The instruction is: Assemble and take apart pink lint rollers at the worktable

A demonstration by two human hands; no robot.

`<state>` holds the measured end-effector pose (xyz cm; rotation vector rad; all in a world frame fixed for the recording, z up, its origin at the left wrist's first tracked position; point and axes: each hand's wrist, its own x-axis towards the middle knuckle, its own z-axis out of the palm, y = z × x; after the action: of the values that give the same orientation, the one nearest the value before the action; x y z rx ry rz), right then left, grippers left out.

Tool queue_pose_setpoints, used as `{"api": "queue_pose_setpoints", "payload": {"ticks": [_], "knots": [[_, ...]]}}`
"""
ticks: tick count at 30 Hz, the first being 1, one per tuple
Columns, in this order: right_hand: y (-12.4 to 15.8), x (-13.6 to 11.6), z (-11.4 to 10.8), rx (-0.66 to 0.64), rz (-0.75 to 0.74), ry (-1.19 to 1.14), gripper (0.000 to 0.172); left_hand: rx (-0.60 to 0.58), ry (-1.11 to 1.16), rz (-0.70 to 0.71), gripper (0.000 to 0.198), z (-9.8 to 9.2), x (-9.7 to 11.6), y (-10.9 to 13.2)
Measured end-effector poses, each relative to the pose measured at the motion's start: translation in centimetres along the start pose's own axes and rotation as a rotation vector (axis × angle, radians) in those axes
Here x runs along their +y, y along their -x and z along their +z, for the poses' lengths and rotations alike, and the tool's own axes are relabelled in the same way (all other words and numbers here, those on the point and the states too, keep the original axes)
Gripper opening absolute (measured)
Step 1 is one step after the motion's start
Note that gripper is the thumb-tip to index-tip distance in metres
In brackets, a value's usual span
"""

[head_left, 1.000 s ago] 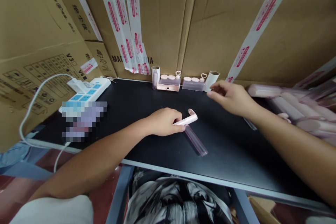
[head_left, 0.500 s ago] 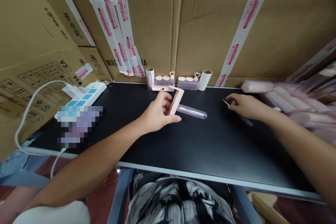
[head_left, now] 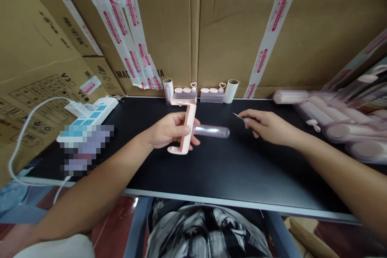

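Note:
My left hand (head_left: 169, 131) is closed around a pale pink, C-shaped plastic bracket (head_left: 188, 127), held above the black table. A clear, purple-tinted tube (head_left: 213, 131) sticks out to the right from the bracket's back; whether it is joined there I cannot tell. To the right, my right hand (head_left: 266, 125) pinches a thin metal pin (head_left: 238, 116) between thumb and forefinger, its tip pointing left toward the tube. A gap separates the pin from the bracket. My left fingertips are partly hidden behind the bracket.
Along the back stand two white cardboard tubes (head_left: 231, 91) and small purple holders (head_left: 212, 96) with pink round pieces. Pink and clear tubular parts (head_left: 338, 123) are piled at right. A power strip (head_left: 90, 119) with a white cable lies left. Cardboard walls (head_left: 236, 28) enclose the table (head_left: 236, 173).
My left hand has turned the bracket, so its open side now faces left and its lower hook shows. My right hand has come left with the pin, closer to the tube.

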<state>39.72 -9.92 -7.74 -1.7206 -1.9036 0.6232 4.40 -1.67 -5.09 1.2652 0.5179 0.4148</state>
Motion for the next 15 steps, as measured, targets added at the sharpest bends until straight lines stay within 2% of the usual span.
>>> {"api": "queue_pose_setpoints", "payload": {"ticks": [3,7,10,12,15], "knots": [[-0.2,0.2,0.2,-0.026,-0.097,0.049,0.032,-0.049,-0.107,-0.034,0.060,0.3,0.3,0.5],[-0.1,-0.4,0.3,-0.025,-0.151,0.016,0.031,0.081,-0.226,0.095,0.041,1.2,1.1,0.6],[0.8,-1.9,0.8,-0.037,-0.184,-0.143,0.035,0.084,-0.292,0.191,0.029,1.4,1.0,0.5],[1.7,-3.2,1.5,-0.082,-0.232,-0.248,0.037,0.088,-0.337,0.235,0.031,1.5,0.5,0.5],[3.0,-5.2,3.0,-0.125,-0.399,-0.251,0.033,0.196,-0.543,0.298,0.047,2.3,-0.5,0.6]]}}
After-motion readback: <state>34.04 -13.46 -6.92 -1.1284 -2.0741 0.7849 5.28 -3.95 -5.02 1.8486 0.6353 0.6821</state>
